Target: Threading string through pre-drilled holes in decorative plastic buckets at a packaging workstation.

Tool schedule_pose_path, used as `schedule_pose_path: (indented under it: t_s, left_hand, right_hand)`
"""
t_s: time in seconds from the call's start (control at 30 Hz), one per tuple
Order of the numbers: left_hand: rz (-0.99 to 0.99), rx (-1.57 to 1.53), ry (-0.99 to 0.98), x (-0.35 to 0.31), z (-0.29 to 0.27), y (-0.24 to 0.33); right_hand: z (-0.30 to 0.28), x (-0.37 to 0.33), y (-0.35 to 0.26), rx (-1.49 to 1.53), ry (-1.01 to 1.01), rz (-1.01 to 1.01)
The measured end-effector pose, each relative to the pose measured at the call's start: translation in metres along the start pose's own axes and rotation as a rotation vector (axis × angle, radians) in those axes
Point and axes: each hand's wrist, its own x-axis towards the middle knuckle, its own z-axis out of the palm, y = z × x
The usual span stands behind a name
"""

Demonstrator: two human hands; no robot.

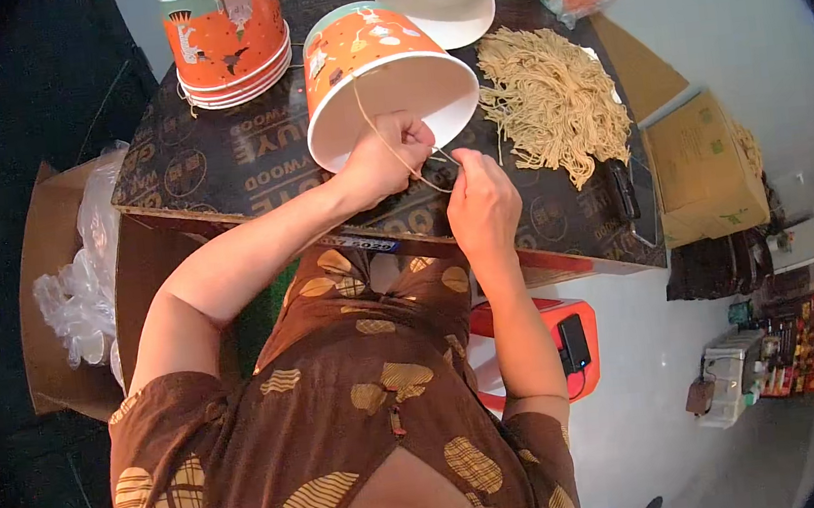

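Note:
An orange printed paper bucket lies on its side on the dark table, its white mouth facing me. A thin tan cord comes from its upper rim and runs down past my wrist in a loop toward my fingers. In front of the mouth, my left hand is closed, fingers pinched near the lower rim at the cord. Just right of it, my right hand pinches the cord between thumb and forefinger. The exact cord ends between the fingertips are too small to make out.
A pile of tan cords lies at the right, beside a black-handled tool. Stacked orange buckets stand at the far left; a white bucket lies behind. Cardboard boxes flank the table. A red stool stands below.

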Motion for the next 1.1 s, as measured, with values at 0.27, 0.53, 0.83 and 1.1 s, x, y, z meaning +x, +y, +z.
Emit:
schedule_pose_path:
  t_s: [0.27,0.53,0.83,1.1]
  left_hand:
    - [-0.064,-0.076,-0.022,-0.004,-0.006,0.006]
    - [-0.111,-0.127,-0.079,-0.008,-0.013,0.011]
    - [-0.076,-0.102,-0.069,-0.007,-0.012,0.007]
    - [-0.081,-0.096,-0.069,-0.007,-0.011,0.008]
  right_hand:
    - [0.001,0.007,0.003,0.123,-0.041,0.052]
    - [0.005,0.007,0.010,0.282,-0.022,-0.042]
    - [0.005,0.004,0.007,0.165,-0.062,-0.069]
    - [0.010,0.003,0.007,0.141,-0.050,-0.008]
